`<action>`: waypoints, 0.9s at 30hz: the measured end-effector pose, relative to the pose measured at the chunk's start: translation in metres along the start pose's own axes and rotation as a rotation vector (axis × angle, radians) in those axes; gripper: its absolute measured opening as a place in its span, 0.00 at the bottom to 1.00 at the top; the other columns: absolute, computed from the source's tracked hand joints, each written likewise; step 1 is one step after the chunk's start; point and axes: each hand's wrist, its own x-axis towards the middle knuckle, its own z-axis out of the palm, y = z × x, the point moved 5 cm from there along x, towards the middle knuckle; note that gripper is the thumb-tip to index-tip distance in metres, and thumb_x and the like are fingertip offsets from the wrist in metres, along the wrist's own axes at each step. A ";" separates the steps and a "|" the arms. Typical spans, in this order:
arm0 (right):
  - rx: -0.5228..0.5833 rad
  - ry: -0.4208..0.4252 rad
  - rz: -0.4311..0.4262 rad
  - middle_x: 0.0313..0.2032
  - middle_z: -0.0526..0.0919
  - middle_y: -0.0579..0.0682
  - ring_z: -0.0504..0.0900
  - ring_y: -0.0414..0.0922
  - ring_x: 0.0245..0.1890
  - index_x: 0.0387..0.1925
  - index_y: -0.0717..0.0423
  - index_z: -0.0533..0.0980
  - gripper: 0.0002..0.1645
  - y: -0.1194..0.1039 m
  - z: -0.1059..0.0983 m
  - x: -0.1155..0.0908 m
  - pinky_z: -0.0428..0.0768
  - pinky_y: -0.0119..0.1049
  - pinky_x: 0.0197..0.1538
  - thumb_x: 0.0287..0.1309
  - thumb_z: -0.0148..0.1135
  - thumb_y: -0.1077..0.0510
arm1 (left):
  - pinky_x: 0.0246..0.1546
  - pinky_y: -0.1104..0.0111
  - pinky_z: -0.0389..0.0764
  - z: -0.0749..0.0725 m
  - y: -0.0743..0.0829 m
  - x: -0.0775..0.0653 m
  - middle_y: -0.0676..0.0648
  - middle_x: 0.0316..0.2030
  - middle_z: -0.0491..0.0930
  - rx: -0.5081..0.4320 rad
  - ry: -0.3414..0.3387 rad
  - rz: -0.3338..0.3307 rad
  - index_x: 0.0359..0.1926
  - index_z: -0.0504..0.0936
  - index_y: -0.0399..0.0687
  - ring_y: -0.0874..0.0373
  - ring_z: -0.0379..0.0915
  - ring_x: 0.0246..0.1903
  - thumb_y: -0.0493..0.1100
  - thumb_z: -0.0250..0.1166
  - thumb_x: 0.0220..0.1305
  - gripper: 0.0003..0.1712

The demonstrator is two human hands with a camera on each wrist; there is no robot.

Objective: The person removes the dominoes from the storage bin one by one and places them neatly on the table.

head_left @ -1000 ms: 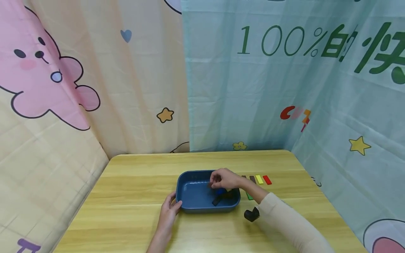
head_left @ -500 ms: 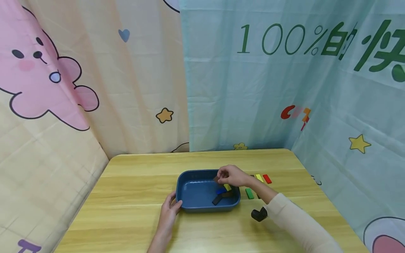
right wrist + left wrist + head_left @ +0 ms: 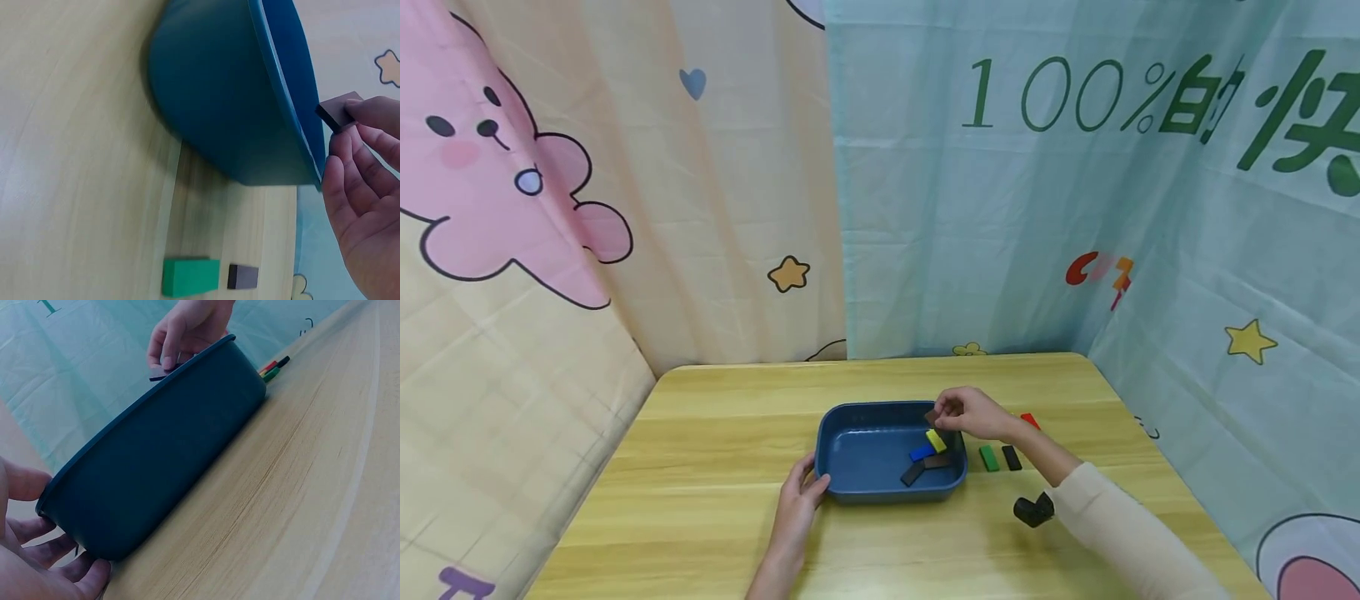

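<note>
My left hand [image 3: 796, 504] grips the left end of a dark blue tray [image 3: 863, 461], its thumb over the rim and its fingers along the outer wall. Over the tray's back right corner, my right hand [image 3: 976, 414] pinches a brown rectangular block [image 3: 337, 112] between thumb and fingertips. In the right half of the tray lie a yellow block [image 3: 936, 440], a blue block [image 3: 922, 452], a brown block [image 3: 937, 461] and a black block [image 3: 913, 474].
Right of the tray, a green block [image 3: 988, 457] and a black block [image 3: 1011, 457] lie on the wooden table [image 3: 700, 467]. A red block [image 3: 1029, 420] shows partly behind the right arm. Patterned curtains [image 3: 737, 183] hang around the table.
My right hand has moved right and slightly back with the brown block, from over the tray to its right rim. Blocks in the tray became uncovered. The left hand keeps its grip.
</note>
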 end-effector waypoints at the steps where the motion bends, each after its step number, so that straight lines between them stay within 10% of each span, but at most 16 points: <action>1: 0.006 0.009 0.008 0.36 0.83 0.48 0.83 0.50 0.37 0.42 0.59 0.80 0.04 0.000 -0.002 -0.002 0.82 0.39 0.41 0.68 0.66 0.63 | 0.61 0.59 0.75 0.000 0.000 0.001 0.25 0.72 0.59 0.000 -0.003 0.001 0.73 0.60 0.25 0.32 0.61 0.70 0.31 0.54 0.76 0.29; 14: 0.069 0.086 0.041 0.36 0.81 0.56 0.81 0.50 0.35 0.46 0.70 0.77 0.07 -0.007 -0.021 -0.027 0.81 0.44 0.37 0.70 0.62 0.69 | 0.62 0.57 0.74 0.000 0.003 0.002 0.26 0.72 0.59 0.001 -0.005 0.002 0.73 0.60 0.25 0.32 0.61 0.70 0.30 0.53 0.76 0.28; 27: 0.075 0.143 0.115 0.36 0.82 0.53 0.81 0.48 0.33 0.51 0.67 0.76 0.13 0.042 -0.040 -0.064 0.84 0.49 0.39 0.70 0.63 0.64 | 0.53 0.68 0.78 -0.004 -0.002 0.001 0.25 0.72 0.58 -0.012 -0.006 0.005 0.72 0.60 0.24 0.32 0.60 0.70 0.30 0.53 0.76 0.28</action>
